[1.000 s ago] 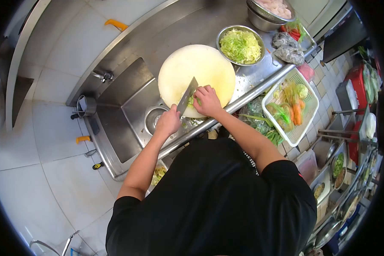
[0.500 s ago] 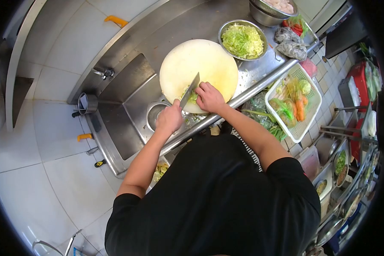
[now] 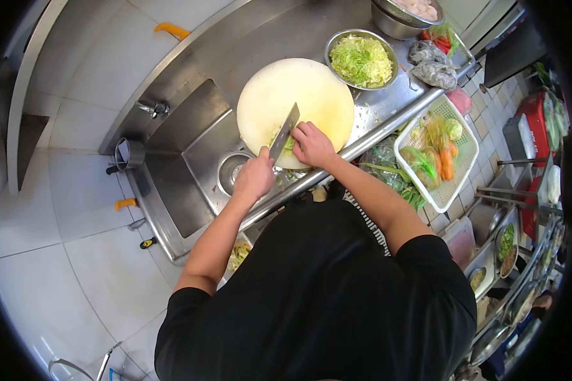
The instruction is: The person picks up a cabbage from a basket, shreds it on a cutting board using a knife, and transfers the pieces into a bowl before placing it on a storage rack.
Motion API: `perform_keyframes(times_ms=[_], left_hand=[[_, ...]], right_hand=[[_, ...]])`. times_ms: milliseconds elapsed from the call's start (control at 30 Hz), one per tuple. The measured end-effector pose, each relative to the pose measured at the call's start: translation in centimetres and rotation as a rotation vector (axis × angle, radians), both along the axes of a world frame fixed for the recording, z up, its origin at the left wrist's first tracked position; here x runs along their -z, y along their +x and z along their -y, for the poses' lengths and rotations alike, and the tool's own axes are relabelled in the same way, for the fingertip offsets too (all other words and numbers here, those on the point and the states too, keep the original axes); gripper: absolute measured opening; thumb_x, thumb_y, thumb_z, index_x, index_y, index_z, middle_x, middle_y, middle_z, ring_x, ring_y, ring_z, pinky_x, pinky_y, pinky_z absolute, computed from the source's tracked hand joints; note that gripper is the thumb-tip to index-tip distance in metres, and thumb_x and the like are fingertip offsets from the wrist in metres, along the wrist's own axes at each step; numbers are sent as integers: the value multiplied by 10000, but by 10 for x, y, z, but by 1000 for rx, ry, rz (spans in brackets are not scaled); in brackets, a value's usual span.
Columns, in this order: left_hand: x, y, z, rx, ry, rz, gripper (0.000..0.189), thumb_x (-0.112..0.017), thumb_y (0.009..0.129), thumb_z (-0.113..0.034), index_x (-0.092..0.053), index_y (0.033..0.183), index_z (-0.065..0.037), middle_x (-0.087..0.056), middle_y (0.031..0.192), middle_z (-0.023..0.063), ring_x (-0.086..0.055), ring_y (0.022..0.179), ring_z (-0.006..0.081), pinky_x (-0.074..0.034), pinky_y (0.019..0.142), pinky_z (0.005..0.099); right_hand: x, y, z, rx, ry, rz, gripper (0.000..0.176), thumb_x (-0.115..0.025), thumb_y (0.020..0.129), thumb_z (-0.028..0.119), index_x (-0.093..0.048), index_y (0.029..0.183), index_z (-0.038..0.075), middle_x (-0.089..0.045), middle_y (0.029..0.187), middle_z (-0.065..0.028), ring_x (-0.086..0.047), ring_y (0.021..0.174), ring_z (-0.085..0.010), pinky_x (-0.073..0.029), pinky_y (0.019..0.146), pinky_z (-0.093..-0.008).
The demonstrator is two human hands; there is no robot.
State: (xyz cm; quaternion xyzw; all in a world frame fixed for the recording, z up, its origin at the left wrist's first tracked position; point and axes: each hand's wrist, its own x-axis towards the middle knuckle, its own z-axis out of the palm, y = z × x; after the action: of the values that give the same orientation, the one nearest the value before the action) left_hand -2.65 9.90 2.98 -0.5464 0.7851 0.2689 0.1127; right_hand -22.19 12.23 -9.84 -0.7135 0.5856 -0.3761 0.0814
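Observation:
My left hand [image 3: 254, 176] is closed round the handle of a cleaver [image 3: 286, 130], its blade upright over the round cutting board [image 3: 267, 82]. Against the blade's right side, my right hand [image 3: 313, 147] has its fingers curled on a piece of light green vegetable [image 3: 288, 145]. Some cut green bits lie left of the blade, partly hidden by it. Beyond the board, a metal bowl [image 3: 330, 58] holds shredded green vegetable [image 3: 362, 61].
A sink [image 3: 184, 190] with a round metal container [image 3: 225, 174] lies at left. Wrapped bundles [image 3: 433, 73] and a bowl of pale pieces [image 3: 419, 9] stand at the back right. A white basket [image 3: 448, 202] of vegetables is at right, near a rack of dishes.
The cleaver blade has shifted slightly up and to the right, with my left hand moving a little the same way. My right hand stays nearly in place.

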Motion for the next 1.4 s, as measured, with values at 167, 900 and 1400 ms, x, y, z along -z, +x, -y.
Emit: perform_keyframes(times_ms=[167, 900, 1400], left_hand=[[-2, 2, 10, 58, -14, 30, 253, -514, 1053, -248, -529, 1158, -18, -699, 962, 350, -684, 939, 536, -507, 857, 644], [15, -1, 5, 18, 1, 17, 274, -526, 1052, -250, -529, 1178, -6, -694, 951, 357, -682, 951, 534, -511, 861, 629], [11, 1, 6, 28, 17, 7, 294, -531, 1047, -255, -525, 1227, -22, -694, 994, 355, -684, 970, 525, -510, 872, 631]], right_hand=[[-1, -1, 2, -1, -6, 3, 221, -648, 801, 106, -616, 1014, 55, -576, 956, -137, -588, 921, -332, -544, 817, -433], [-2, -1, 0, 10, -33, 64, 220, -643, 795, 91, -609, 1008, 50, -587, 963, -140, -594, 924, -340, -545, 828, -434], [-10, -14, -9, -62, 33, 102, 209, -656, 827, 99, -641, 1030, 53, -620, 985, -123, -617, 944, -329, -550, 843, -431]])
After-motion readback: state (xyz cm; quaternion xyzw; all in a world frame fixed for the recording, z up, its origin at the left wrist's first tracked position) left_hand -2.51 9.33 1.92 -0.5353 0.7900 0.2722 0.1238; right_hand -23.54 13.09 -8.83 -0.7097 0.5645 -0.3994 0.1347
